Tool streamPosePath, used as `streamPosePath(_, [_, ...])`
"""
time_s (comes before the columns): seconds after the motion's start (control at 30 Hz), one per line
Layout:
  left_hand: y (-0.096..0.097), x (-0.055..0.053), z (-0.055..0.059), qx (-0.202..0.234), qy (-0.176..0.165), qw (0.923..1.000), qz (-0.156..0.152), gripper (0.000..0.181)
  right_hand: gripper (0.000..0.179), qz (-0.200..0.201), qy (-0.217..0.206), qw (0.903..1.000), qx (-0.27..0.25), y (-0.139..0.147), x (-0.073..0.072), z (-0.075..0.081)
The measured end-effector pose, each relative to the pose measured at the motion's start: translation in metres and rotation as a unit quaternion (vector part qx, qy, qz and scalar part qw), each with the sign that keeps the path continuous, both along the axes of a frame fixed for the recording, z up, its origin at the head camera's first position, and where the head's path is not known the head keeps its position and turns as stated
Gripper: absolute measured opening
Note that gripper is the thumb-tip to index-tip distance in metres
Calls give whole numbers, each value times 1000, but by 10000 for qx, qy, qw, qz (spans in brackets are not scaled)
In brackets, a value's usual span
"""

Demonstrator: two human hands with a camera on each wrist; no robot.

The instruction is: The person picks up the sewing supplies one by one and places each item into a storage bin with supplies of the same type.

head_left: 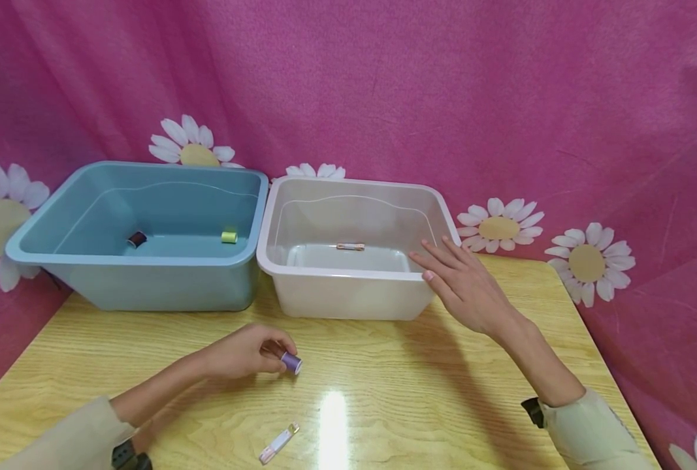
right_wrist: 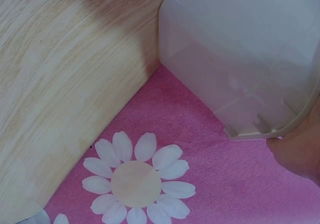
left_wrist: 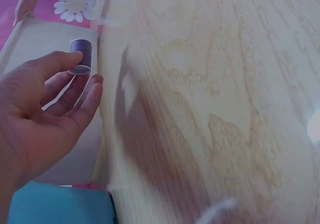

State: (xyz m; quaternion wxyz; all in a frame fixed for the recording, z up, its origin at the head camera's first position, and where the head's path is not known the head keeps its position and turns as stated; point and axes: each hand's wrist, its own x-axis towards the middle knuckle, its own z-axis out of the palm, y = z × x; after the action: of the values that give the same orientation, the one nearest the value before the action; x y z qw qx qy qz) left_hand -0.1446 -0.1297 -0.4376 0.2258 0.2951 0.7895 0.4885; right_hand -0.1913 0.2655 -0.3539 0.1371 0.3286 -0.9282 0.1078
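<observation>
My left hand (head_left: 247, 352) pinches a purple thread spool (head_left: 291, 363) between thumb and fingertips, in front of the two tubs. In the left wrist view the spool (left_wrist: 81, 56) is upright, its white ends showing. My right hand (head_left: 468, 284), fingers spread and straight, rests at the right front rim of the white tub (head_left: 354, 297). A small pink-and-white bundle (head_left: 351, 247) lies inside that tub. A similar slim bundle (head_left: 279, 444) with a gold end is on the table near the front edge of the head view.
To the left stands a blue-grey tub (head_left: 172, 287) with a dark spool (head_left: 137, 239) and a yellow-green spool (head_left: 229, 237) inside. Both tubs sit side by side at the back of the wooden table (head_left: 383, 385). Behind hangs a pink curtain (head_left: 348, 85) with daisies.
</observation>
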Motion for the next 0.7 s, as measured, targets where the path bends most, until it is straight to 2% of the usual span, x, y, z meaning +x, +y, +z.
streamPosePath(0.17, [-3,0,4,-71,88,9999,61,17,44,12,13,10000,2,0,0,0])
streamPosePath(0.4, [-7,3,12,123,199,9997,15,18,44,11,1,10000,-12,0,0,1])
streamPosePath(0.57, [-11,6,20,327,83,9993,154,20,44,25,22,10000,-17,0,0,1])
streamPosePath(0.7, [-15,7,26,364,151,9989,254,19,44,27,24,10000,-25,0,0,1])
